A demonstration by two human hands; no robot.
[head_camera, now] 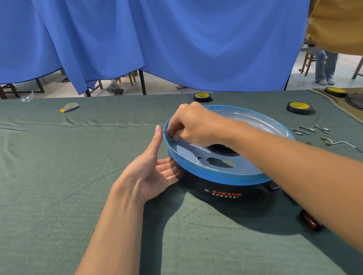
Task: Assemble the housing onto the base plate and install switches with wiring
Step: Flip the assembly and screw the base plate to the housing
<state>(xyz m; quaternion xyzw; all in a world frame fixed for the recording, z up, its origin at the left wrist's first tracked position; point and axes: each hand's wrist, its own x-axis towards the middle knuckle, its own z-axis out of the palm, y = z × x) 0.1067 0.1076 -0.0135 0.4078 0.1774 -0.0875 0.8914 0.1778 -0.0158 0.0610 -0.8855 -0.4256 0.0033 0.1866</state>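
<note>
Pinching a small part [173, 139] with curled right hand [195, 126] at the blue plate's [208, 173] inner left rim. Pressing left hand [151, 172], fingers straight, against the black housing [228, 193] underneath, mid-table on green cloth [63, 181]. Tape rolls [299, 108] behind, metal bits [311, 130] right.

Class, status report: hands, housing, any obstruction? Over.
Left hand open, bracing black housing. Right hand pinching small part at blue plate rim. Nothing obstructing.
</note>
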